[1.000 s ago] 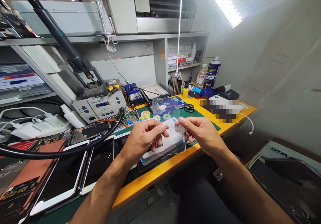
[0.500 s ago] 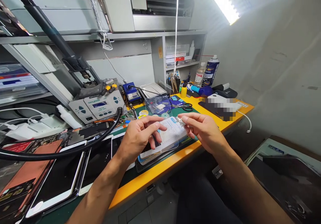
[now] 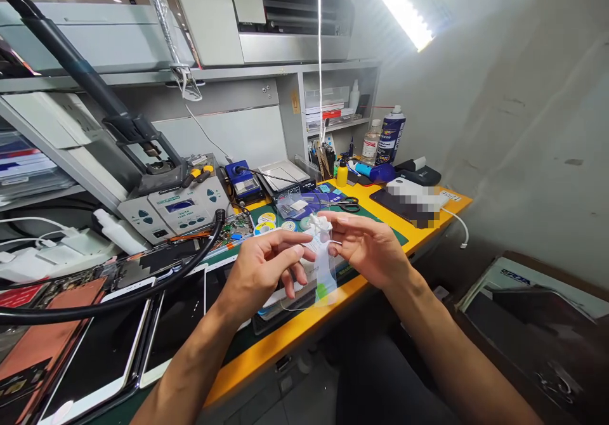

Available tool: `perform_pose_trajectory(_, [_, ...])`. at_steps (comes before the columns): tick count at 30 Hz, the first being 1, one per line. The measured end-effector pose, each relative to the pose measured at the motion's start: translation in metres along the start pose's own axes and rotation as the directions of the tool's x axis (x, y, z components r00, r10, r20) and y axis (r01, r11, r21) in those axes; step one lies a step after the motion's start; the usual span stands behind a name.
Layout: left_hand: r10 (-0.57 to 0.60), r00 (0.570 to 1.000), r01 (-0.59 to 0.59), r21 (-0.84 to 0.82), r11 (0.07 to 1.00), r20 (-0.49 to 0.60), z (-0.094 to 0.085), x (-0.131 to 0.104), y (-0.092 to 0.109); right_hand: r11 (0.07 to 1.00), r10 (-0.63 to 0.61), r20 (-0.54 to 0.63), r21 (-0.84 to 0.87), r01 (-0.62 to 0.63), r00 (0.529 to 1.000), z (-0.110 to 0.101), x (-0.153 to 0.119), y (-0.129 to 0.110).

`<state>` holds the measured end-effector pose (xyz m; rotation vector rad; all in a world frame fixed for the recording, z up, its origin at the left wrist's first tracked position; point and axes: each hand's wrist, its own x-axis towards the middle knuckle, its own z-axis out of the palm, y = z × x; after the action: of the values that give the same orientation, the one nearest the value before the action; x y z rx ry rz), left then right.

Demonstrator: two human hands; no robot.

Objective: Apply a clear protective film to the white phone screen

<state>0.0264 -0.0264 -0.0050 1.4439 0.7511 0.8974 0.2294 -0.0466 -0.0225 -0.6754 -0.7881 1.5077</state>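
My left hand [image 3: 269,263] is closed, its thumb and fingers pinching a thin clear sheet [image 3: 328,282] with rounded corners, perhaps a screen protector. The sheet is tilted, and a white and green patch shows through or on it. A crumpled white wipe [image 3: 320,224] is at the fingertips of my right hand [image 3: 368,244], by the sheet's upper part. Whether the wipe presses on the sheet's face or only its edge is hard to make out. Beneath the sheet, a stack of flat items on the green mat is partly hidden.
Tablets [image 3: 90,355] lie along the left side, crossed by a black hose [image 3: 143,311]. Behind stand a soldering station [image 3: 183,206], tape rolls [image 3: 265,223], scissors [image 3: 349,204] and a yellow bottle [image 3: 342,174]. A spray can [image 3: 391,134] stands by the wall. The yellow table edge [image 3: 266,355] runs in front.
My right hand has moved left and turned, bringing the wipe to the sheet's upper part. The sheet has tilted more upright. The whole view has shifted slightly.
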Motion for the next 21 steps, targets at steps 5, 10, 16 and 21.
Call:
perform_pose_trajectory(5, [-0.025, 0.999, 0.025, -0.006, 1.0, 0.026, -0.001, 0.0, -0.001, 0.999, -0.03, -0.018, -0.029, 0.03, 0.999, 0.004, 0.001, 0.0])
perform_pose_trajectory(10, [-0.016, 1.0, 0.015, 0.046, 0.999, 0.023, 0.001, 0.002, -0.003, 0.996, -0.072, -0.057, -0.05, 0.07, 0.996, 0.008, 0.005, 0.005])
perform_pose_trajectory(16, [0.02, 0.998, -0.015, 0.077, 0.997, -0.065, 0.005, 0.003, -0.007, 0.994, -0.069, 0.003, -0.086, 0.069, 0.998, 0.008, 0.005, 0.013])
perform_pose_trajectory(21, [0.08, 0.994, -0.071, 0.123, 0.99, -0.072, 0.003, 0.003, -0.007, 0.999, -0.02, -0.034, -0.051, 0.019, 0.999, 0.006, 0.005, 0.012])
